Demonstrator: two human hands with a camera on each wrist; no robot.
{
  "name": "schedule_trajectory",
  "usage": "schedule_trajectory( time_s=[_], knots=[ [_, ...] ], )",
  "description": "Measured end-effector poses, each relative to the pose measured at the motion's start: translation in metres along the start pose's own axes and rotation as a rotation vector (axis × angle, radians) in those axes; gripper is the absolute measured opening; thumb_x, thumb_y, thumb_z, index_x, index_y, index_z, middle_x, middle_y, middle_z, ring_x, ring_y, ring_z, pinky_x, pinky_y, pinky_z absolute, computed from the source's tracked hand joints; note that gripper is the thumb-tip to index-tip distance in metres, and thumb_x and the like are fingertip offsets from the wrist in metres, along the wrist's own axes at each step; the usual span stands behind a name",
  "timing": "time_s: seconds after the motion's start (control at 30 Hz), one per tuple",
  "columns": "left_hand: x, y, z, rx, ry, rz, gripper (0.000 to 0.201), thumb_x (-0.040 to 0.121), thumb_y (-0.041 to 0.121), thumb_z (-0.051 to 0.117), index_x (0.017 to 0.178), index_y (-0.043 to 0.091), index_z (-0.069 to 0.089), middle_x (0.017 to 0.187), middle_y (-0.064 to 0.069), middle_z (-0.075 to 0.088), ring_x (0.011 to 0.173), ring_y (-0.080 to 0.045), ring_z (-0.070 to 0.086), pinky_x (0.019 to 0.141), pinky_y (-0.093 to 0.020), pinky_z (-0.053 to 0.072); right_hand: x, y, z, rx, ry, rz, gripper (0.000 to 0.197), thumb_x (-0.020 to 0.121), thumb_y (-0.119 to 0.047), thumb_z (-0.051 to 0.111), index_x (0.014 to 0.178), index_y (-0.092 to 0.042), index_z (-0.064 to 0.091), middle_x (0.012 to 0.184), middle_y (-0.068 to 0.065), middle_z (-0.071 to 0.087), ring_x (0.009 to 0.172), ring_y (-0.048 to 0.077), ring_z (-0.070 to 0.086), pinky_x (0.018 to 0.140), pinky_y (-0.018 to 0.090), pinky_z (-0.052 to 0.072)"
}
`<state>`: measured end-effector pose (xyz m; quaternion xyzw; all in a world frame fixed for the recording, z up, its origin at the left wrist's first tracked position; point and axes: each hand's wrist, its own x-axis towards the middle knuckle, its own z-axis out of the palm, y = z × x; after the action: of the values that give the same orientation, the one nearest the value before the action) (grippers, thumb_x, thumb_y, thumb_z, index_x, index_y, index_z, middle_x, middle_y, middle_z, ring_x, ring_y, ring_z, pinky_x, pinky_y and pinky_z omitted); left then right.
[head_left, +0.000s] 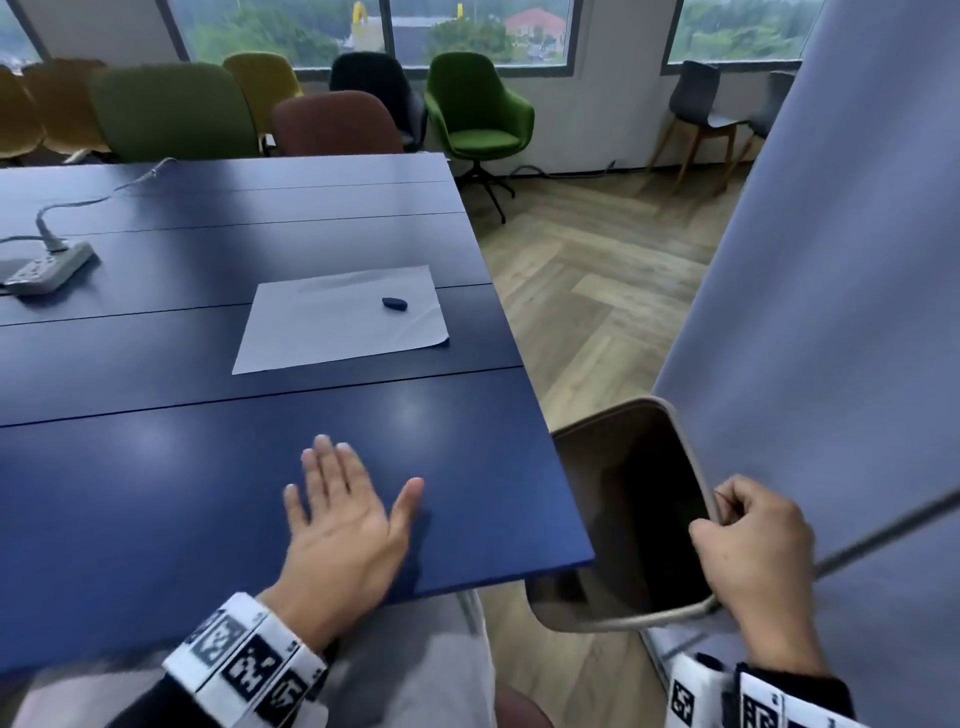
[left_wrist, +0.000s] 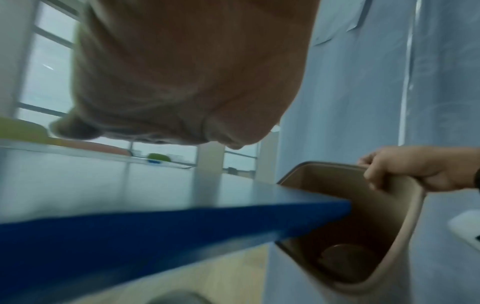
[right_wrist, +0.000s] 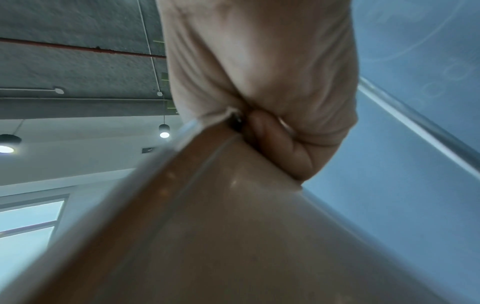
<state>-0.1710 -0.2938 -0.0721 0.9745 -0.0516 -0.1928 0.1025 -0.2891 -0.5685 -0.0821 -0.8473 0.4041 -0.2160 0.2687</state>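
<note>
My right hand (head_left: 748, 540) grips the rim of a beige waste bin (head_left: 691, 457), held tilted just beside and partly under the right corner of the blue table (head_left: 156, 493). The right wrist view shows my fingers curled over the bin (right_wrist: 233, 236) rim. In the left wrist view the bin (left_wrist: 405, 216) gapes toward the table edge, with my right hand (left_wrist: 415, 168) on its rim. My left hand (head_left: 348, 509) is open, palm up, fingers straight, just above the near tabletop. Farther back lies a white paper sheet (head_left: 332, 322) with a small dark blue object (head_left: 395, 303) on it.
A white power strip (head_left: 47, 267) with a cable sits at the table's far left. Several coloured chairs (head_left: 480, 111) stand behind the table. A blue-grey partition (head_left: 831, 312) rises on the right. Wooden floor (head_left: 597, 291) lies between table and partition.
</note>
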Motion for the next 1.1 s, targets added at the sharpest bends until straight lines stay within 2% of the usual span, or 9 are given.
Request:
schedule_trajectory(
  time_s=[0.17,0.3,0.4,0.47,0.53,0.7,0.8,1.0,1.1],
  knots=[
    [-0.013,0.001,0.036,0.075,-0.105,-0.036,0.130,0.056,0.078,-0.038,0.150,-0.006,-0.010,0.157,-0.030,-0.016,0.146,-0.042,-0.016,0.109,-0.053,-0.021,-0.006,-0.012,0.007,0.013,0.000,-0.045,0.023,0.057,0.008,0.057,0.057,-0.001,0.036,0.046,0.007,0.032,0.046,0.027,0.030,0.047,0.038,0.035],
    [-0.016,0.080,0.072,-0.005,-0.227,0.369,0.091,0.099,0.061,0.005,0.134,-0.012,0.048,0.144,-0.034,0.038,0.138,-0.044,0.034,0.110,-0.056,0.010,-0.010,-0.019,0.009,-0.003,-0.007,-0.010,0.024,0.056,0.007,0.057,0.057,-0.002,0.034,0.046,0.008,0.032,0.048,0.030,0.029,0.048,0.039,0.040],
    [-0.021,0.133,0.052,-0.330,-0.255,0.583,0.073,0.103,0.053,0.010,0.155,0.001,0.003,0.162,-0.015,-0.008,0.149,-0.021,-0.013,0.117,-0.036,-0.017,-0.008,-0.022,0.009,-0.020,-0.017,0.007,0.022,0.058,0.004,0.062,0.058,0.000,0.041,0.048,0.014,0.041,0.051,0.035,0.038,0.050,0.040,0.041],
    [-0.023,0.147,0.024,-0.603,-0.519,0.559,0.070,0.103,0.052,0.012,0.156,0.009,-0.004,0.163,-0.004,-0.010,0.149,-0.014,-0.012,0.119,-0.032,-0.010,-0.006,-0.023,0.008,0.001,-0.017,0.000,0.018,0.060,0.005,0.064,0.059,0.002,0.046,0.053,0.020,0.047,0.057,0.040,0.046,0.053,0.040,0.042],
    [-0.006,0.136,0.000,-0.717,-0.448,0.488,0.067,0.105,0.050,0.020,0.156,0.007,0.011,0.163,-0.004,0.010,0.151,-0.020,0.005,0.121,-0.033,0.004,-0.004,-0.023,0.008,0.021,-0.004,-0.008,0.018,0.059,0.007,0.064,0.059,0.003,0.046,0.054,0.023,0.048,0.057,0.040,0.045,0.054,0.040,0.042],
    [0.088,0.060,-0.030,-0.228,-0.052,0.164,0.083,0.101,0.058,0.019,0.153,0.000,-0.006,0.160,-0.017,-0.018,0.148,-0.028,-0.017,0.118,-0.044,-0.007,-0.011,-0.020,0.015,0.033,0.020,-0.015,0.022,0.059,0.009,0.061,0.059,0.004,0.040,0.052,0.021,0.044,0.053,0.034,0.034,0.048,0.034,0.033],
    [0.101,0.046,-0.016,0.072,-0.045,0.102,0.091,0.096,0.068,0.019,0.154,0.004,-0.010,0.159,-0.018,-0.023,0.147,-0.030,-0.022,0.118,-0.048,-0.012,-0.014,-0.019,0.020,0.033,0.016,-0.004,0.022,0.059,0.008,0.059,0.059,0.002,0.038,0.049,0.013,0.040,0.051,0.033,0.034,0.047,0.035,0.032],
    [0.018,0.116,0.032,0.138,-0.346,0.604,0.115,0.071,0.085,-0.011,0.155,0.007,-0.005,0.160,-0.015,-0.020,0.145,-0.026,-0.028,0.115,-0.049,-0.020,-0.011,-0.019,0.031,0.053,-0.022,-0.033,0.033,0.062,0.002,0.065,0.055,-0.008,0.034,0.049,0.007,0.035,0.050,0.027,0.029,0.047,0.035,0.032],
    [-0.015,0.135,0.011,-0.295,-0.511,0.753,0.077,0.102,0.056,0.012,0.151,-0.003,0.020,0.161,-0.017,0.014,0.150,-0.023,0.001,0.118,-0.039,-0.003,-0.011,-0.015,0.036,0.153,-0.035,-0.067,0.031,0.072,-0.014,0.068,0.058,-0.002,0.043,0.052,0.015,0.044,0.055,0.031,0.034,0.049,0.034,0.032]
  ],
)
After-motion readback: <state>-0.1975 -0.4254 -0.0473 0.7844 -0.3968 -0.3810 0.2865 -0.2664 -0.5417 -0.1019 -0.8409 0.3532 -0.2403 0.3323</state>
